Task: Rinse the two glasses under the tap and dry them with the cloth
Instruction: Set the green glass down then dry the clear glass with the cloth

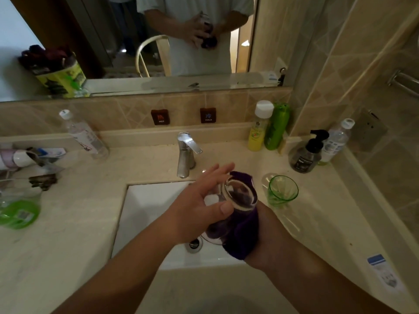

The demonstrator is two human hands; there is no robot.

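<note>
Read "HOT" on one small dark square tag (159, 117) and "COLD" on its twin (208, 115), both stuck to the glossy beige tiles above the tap (187, 152). Could not read the print on any bottle label — too blurred.

Held over the white rectangular basin (140, 209): a clear glass (229, 209), smooth and round-rimmed, tilted with its mouth facing up toward the camera. Left hand (201, 200) laid along the glass's side, fingers mostly straight and spread, thumb pressed near the rim. Right hand (267, 236) curled from below round a fuzzy deep-purple cloth (244, 227), wrapped against the far side and base of that glass — gripping both together.

Stood upright on the pale speckled stone counter (79, 223), just right of the basin: a green-tinted glass (282, 192), conical, apart from both hands.

Brushed-metal tap with a flat lever, no water visible. Behind to the right, a yellow bottle with white cap (259, 128) touching a green bottle (277, 126); further right, a dark pump dispenser (309, 152) beside a clear plastic bottle (335, 141). Another clear bottle (84, 134) leaning at the left. Chrome drain ring (193, 244) partly hidden under the glass.
</note>
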